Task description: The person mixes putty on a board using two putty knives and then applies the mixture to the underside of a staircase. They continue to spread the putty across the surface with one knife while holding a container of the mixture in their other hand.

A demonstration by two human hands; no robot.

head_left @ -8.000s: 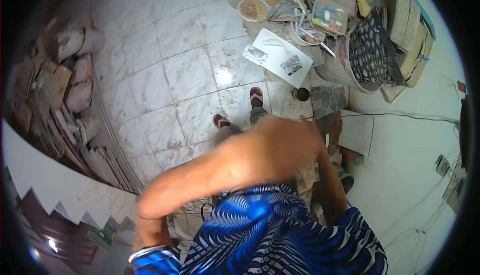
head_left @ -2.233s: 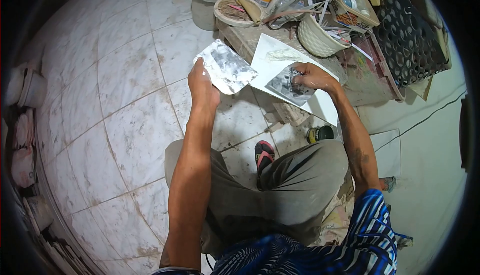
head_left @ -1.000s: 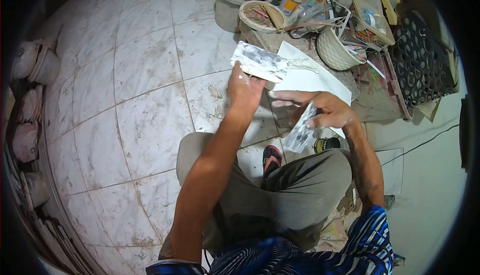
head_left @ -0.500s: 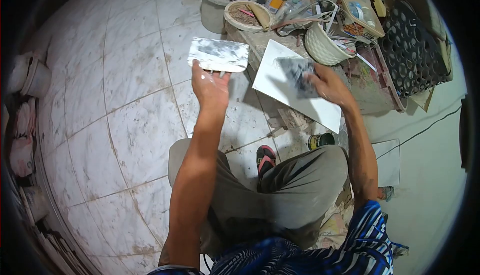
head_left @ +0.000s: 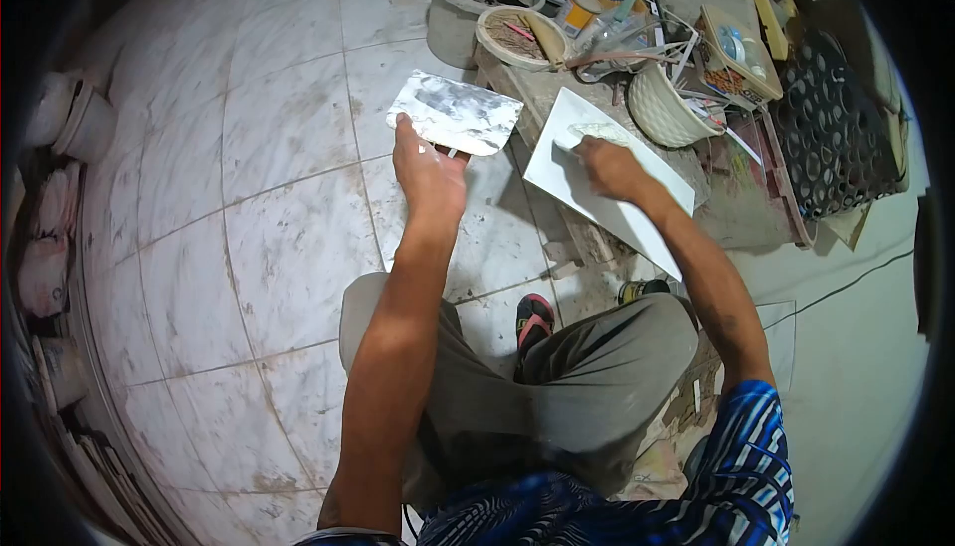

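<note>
My left hand (head_left: 433,178) grips a flat rectangular plate (head_left: 453,113) by its near edge, thumb on top and fingers beneath. White paste streaks the plate's greyish face. My right hand (head_left: 615,170) is closed over a white board (head_left: 637,203) that lies slanted on a low bench. A dark grey flat blade is in that hand, mostly hidden by the fingers now. Pale paste (head_left: 605,132) lies on the board just beyond the knuckles. Some white paste also marks my left palm.
The low wooden bench (head_left: 557,89) also bears a round tub (head_left: 519,37), a woven white basket (head_left: 668,108) and a box of small items (head_left: 738,54). A grey bucket (head_left: 458,29) stands behind. A small dark tin (head_left: 642,290) is beside my knee. Tiled floor (head_left: 288,178) spreads leftward.
My right hand has moved left and turned over the board, bringing the grey blade down by the paste; its broad face no longer shows. The left-hand plate has tilted slightly. The view has shifted.
</note>
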